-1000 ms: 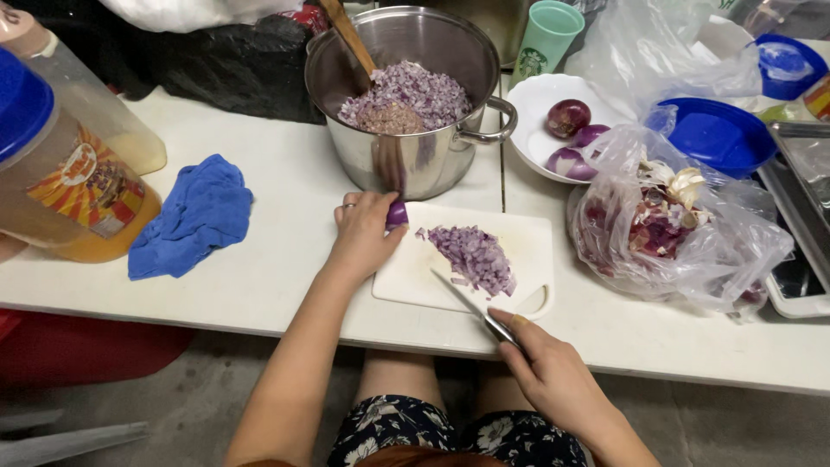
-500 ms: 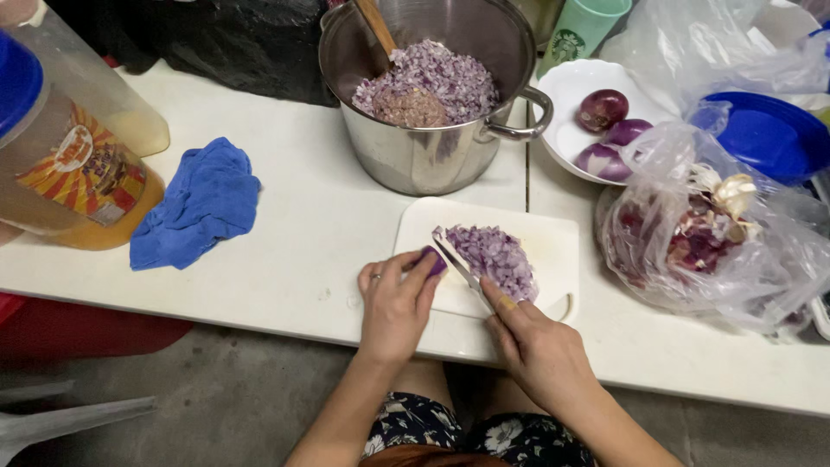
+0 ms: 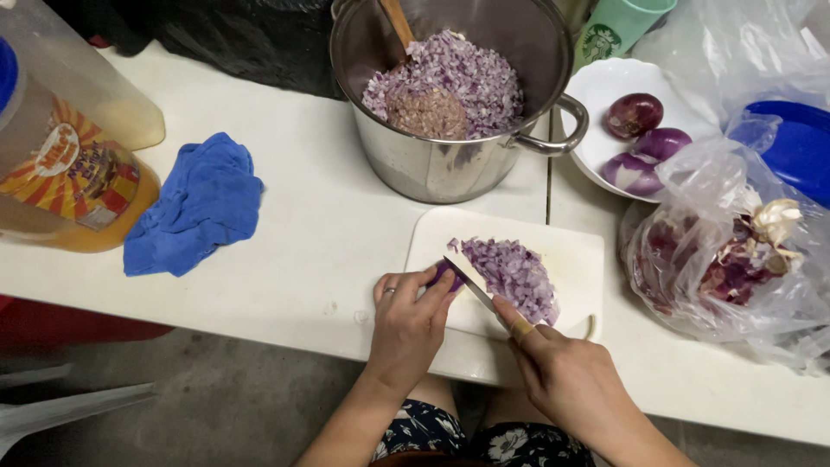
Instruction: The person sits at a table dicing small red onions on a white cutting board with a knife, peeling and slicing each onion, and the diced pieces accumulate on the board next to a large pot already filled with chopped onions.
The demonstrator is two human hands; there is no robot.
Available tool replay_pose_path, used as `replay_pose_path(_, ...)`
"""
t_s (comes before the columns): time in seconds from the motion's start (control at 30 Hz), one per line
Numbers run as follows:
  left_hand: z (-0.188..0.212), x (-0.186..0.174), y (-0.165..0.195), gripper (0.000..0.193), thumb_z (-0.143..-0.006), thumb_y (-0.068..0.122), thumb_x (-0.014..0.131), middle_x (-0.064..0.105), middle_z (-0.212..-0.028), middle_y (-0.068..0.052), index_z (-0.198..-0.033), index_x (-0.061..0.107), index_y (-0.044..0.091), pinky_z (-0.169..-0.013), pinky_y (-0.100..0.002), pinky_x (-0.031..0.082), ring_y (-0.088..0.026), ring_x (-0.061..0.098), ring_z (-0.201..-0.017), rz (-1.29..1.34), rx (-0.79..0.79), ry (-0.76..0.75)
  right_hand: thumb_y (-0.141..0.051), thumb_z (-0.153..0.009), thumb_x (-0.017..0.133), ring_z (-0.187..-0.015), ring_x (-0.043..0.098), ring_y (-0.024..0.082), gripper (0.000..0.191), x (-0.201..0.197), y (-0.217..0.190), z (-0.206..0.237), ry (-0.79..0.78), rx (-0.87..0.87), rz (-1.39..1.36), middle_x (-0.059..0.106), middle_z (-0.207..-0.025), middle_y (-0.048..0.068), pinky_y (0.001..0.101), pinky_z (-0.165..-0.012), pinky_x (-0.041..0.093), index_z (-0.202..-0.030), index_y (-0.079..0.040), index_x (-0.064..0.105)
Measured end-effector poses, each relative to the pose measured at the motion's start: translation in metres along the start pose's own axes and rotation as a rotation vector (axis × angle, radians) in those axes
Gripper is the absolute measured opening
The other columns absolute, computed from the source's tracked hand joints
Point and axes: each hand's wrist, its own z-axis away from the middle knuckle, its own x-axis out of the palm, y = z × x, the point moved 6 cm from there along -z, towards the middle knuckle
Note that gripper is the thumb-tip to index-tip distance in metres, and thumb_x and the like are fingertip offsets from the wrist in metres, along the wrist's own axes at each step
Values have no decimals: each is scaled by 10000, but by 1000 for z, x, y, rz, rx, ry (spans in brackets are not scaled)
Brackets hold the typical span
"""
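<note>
Chopping red onion: left hand (image 3: 406,324) pinching a small purple onion piece (image 3: 445,274), right hand (image 3: 571,380) clasping a thin-bladed kitchen knife (image 3: 474,287) on one white plastic cutting board (image 3: 571,259).
Beyond: one heap of diced purple onion (image 3: 512,277); one steel pot (image 3: 432,164) holding chopped onion and mince; one white bowl (image 3: 596,95) with three peeled onions.

Open worktop (image 3: 311,233) between blue cloth (image 3: 194,216) and white cutting board (image 3: 571,259); clear passage there from the near edge up toward the steel pot (image 3: 450,164). Board hemmed in: pot just behind it, plastic bag of onion skins (image 3: 735,259) close on the right, white bowl of peeled onions (image 3: 605,95) behind that, chopped onion pile (image 3: 514,277) over its middle. Far left blocked by large oil jug (image 3: 60,164) beside the cloth.
</note>
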Motion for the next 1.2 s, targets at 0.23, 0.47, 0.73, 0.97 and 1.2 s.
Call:
replay_pose_path(0.23,3,1,-1,255,-856,99,776,692,-1059,-115,-1104,767,39,-966,-447,473,-295,635,-1015,15,-6,9,-259,-889,655,-664,717,360,693,26,2,-8,-61,40,-21,746,-871,117,459,-644,575,-1555,-284,469)
replay_pose_path(0.47,3,9,-7,245,-855,91,776,684,-1041,-111,-1096,768,46,-950,-448,469,-296,634,-996,30,21,37,-174,-866,626,-697,728,334,636,4,4,-5,69,-42,-50,753,-836,103,446,-642,577,-1485,-273,516)
replay_pose_path(0.73,3,6,-5,256,-865,97,773,691,-1065,-111,-1116,767,46,-943,-439,462,-296,630,-992,34,26,42,-209,-881,641,-638,706,336,640,-12,-4,6,98,6,19,743,-804,85,446,-586,562,-1506,-294,536)
replay_pose_path(0.97,1,2,-2,246,-856,87,783,695,-1050,-110,-1097,769,35,-927,-440,472,-295,646,-988,24,15,36,-235,-893,635,-620,713,325,639,-13,-9,2,60,3,11,743,-792,82,445,-571,565,-1518,-297,518)
replay_pose_path(1.2,0,-2,2,250,-845,81,800,694,-1042,-111,-1087,765,30,-919,-430,493,-296,653,-978,14,34,60,-221,-879,639,-588,702,336,656,-3,-7,6,32,3,29,736,-825,86,451,-563,557,-1518,-285,504)
